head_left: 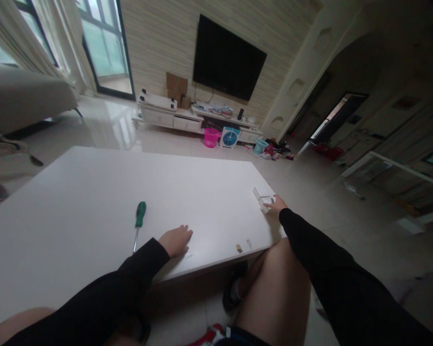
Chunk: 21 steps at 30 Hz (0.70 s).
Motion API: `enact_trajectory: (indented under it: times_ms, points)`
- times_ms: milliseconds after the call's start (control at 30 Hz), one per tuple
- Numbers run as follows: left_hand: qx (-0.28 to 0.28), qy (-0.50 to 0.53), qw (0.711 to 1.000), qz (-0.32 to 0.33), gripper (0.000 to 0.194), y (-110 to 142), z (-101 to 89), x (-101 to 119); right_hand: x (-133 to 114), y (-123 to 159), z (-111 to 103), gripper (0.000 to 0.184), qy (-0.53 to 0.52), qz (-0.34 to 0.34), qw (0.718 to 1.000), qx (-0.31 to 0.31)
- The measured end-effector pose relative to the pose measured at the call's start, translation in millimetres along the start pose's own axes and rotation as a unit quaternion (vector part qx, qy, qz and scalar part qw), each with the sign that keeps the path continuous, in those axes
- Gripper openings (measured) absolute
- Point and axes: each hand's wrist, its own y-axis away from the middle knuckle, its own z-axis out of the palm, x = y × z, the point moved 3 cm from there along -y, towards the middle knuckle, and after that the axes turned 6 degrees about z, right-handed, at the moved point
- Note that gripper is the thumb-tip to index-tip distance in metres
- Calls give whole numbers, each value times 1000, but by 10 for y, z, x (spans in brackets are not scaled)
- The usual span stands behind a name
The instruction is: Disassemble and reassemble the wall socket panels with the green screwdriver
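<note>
My left hand (176, 240) lies on the white tabletop (159, 187) close to its front edge, fingers stretched out and nothing in them. A screwdriver (140, 214) with a green handle lies to the left of it, its shaft pointing towards me and its tip near my sleeve. At the table's right edge, my right hand (277, 204) has its fingers around a small white box-like piece (262, 198). Its exact kind is too small to make out, and the fingers partly cover it. Two small bits, a brownish one (239, 248) and a pale one (248, 244), lie near the front edge.
Under the front edge are my legs (274, 293). Across the floor stand a low white TV cabinet (159, 117), a pink basket (211, 138), a blue and white fan (230, 138) and a light blue bucket (260, 146). A sofa (25, 98) stands at the left, a white frame (407, 168) at the right.
</note>
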Motion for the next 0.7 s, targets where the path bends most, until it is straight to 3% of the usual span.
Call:
enact_trajectory:
  times_ms: [267, 500, 600, 700]
  points:
    - [0, -3, 1000, -2, 25, -9, 0, 1, 365, 112, -482, 37, 141, -13, 987, -81]
    - [2, -4, 1000, 11, 26, -4, 29, -7, 691, 616, -800, 34, 217, -36, 957, -191]
    - [3, -3, 1000, 13, 25, -14, 48, -19, 652, 831, -1029, 23, 219, -64, 954, -196]
    - [3, 0, 1000, 12, 24, -21, 54, -23, 320, 1027, -1300, 16, 200, -115, 958, -171]
